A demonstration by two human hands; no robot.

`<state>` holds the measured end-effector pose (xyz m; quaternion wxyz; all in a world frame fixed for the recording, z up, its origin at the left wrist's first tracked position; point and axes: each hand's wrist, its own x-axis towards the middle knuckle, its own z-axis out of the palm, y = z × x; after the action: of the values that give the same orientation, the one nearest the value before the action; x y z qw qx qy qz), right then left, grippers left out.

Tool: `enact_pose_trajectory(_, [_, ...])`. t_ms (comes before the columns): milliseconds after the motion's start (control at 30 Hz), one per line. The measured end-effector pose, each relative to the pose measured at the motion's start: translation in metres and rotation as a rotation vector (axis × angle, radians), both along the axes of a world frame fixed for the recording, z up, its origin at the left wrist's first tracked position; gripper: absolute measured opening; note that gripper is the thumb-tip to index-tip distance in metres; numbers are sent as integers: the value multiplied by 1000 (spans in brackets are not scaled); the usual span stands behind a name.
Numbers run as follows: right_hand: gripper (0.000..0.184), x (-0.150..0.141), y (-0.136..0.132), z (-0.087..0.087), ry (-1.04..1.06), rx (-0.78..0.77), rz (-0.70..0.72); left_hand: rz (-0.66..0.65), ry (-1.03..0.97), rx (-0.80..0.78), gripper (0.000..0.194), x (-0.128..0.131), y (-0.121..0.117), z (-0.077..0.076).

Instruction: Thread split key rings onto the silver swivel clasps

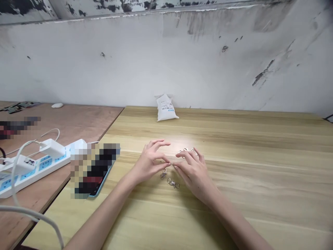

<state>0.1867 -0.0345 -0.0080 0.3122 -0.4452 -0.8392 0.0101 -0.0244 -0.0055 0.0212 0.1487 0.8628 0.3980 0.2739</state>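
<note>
Two hands on my screen: left hand [149,162], right hand [194,172] pinch small metal ring [171,164] tip to tip; swivel clasp [173,183] just below, between them; clasp pile [187,151] just beyond right hand.

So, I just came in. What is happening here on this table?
A person is working with bare hands at a wooden table. The left hand and right hand meet at the fingertips over a small metal piece, too small to see clearly. Two metal clasps lie just below the hands, more metal clasps lie beyond them, and a white bag sits farther back by the wall.
</note>
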Motion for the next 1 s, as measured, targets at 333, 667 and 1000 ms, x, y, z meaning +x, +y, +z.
enact_pose_trajectory(333, [21, 11, 1, 6, -32, -63, 44, 10, 243, 270, 5, 0, 2, -10])
enact_pose_trajectory(667, [22, 27, 23, -7, -131, -2, -51, 3, 293, 23, 13, -22, 13, -9])
enact_pose_trajectory(1000, [17, 17, 27, -8, -230, 94, -55, 42, 230, -53, 14, -22, 15, -13])
